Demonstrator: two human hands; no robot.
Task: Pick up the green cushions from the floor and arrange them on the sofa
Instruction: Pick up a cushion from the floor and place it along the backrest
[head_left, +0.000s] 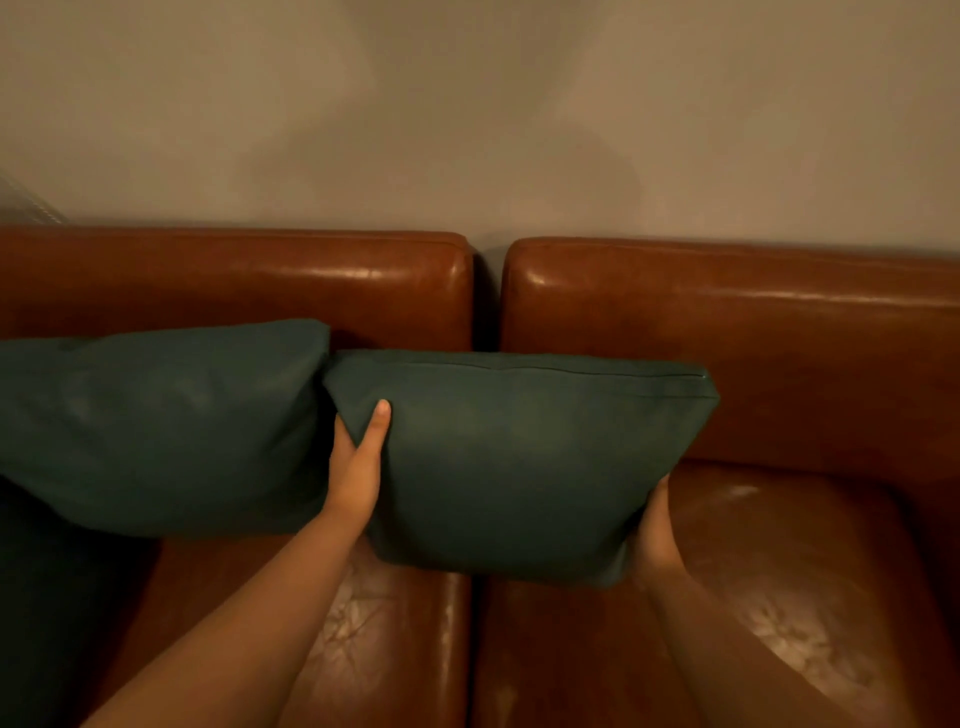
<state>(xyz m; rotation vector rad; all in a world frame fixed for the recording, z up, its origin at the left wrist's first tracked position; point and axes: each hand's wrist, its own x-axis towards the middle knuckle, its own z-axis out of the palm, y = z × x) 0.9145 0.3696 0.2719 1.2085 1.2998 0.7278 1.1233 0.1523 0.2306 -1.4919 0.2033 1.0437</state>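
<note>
Okay, our left hand (358, 467) grips the left edge of the green cushion (519, 457), thumb on its front, fingers behind. Our right hand (655, 530) sits at its lower right corner with the fingers hidden, so we cannot tell the grip. It stands upright over the seam of the brown leather sofa (727, 322), touching a second green cushion (166, 426) leaning on the left backrest. Seat leather shows to its right, and the wall (467, 104) is behind.

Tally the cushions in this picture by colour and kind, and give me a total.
Green cushions: 2, the left green cushion and the held green cushion; a dark green shape at lower left is unclear, not counted.
Brown back cushions: 2
Brown seat cushions: 2
Total: 6
</note>
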